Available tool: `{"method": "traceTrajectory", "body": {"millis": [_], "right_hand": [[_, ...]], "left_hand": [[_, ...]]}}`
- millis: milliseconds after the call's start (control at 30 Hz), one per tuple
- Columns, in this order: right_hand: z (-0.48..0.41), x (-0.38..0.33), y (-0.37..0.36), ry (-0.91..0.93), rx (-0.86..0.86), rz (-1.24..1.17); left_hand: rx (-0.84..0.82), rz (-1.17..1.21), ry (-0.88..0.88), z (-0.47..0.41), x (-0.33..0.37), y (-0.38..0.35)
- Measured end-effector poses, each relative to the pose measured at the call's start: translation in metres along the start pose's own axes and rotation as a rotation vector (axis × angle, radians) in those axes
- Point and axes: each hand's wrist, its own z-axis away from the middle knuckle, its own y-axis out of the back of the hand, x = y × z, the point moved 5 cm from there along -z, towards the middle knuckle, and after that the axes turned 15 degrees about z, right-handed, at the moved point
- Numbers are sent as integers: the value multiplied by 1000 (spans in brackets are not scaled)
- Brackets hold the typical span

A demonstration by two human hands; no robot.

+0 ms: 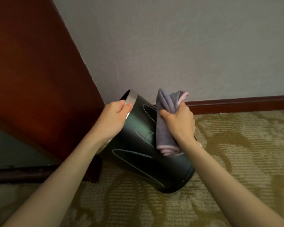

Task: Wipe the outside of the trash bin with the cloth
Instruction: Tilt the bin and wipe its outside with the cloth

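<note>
Trash bin (143, 154) tilts on the carpet (236, 161) by the wall; left hand (112, 118) grips its rim, hiding part. Right hand (179, 123) clutches the bunched cloth (165, 123) against its side.

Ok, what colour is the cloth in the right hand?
The folded terry cloth is greyish purple with pink edging; head view.

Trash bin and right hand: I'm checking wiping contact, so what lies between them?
The bunched grey cloth, gripped by the right hand, lies between it and the trash bin, seen in the head view.
</note>
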Motion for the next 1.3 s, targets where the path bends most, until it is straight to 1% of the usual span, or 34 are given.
{"method": "traceTrajectory", "body": {"millis": [167,267,467,567,700,833,967,1133,1167,1233,1300], "right_hand": [[61,-20,-7,72,94,-189],[93,-28,-18,163,141,-241],[70,-26,-15,175,102,-316],[47,-26,-9,121,76,-321],[3,-24,-6,36,5,-231],[-33,-16,-15,-48,-120,-177],[-54,1,-22,-110,-191,-111],[-66,25,-24,-200,-334,-19],[-64,29,-23,-220,-335,-19],[-59,32,-19,-245,-284,-17],[-51,30,-14,-217,-216,25]], "left_hand": [[47,28,88,-11,-6,5],[57,26,97,-13,-7,7],[20,58,76,-9,-2,4],[-34,75,67,-5,0,-1],[-56,89,48,4,2,-3],[-87,157,60,13,3,-4],[-118,201,78,21,4,-6],[-144,260,92,34,10,-14],[-150,263,89,35,11,-16],[-159,271,87,35,14,-19],[-166,282,93,34,15,-22]]}}
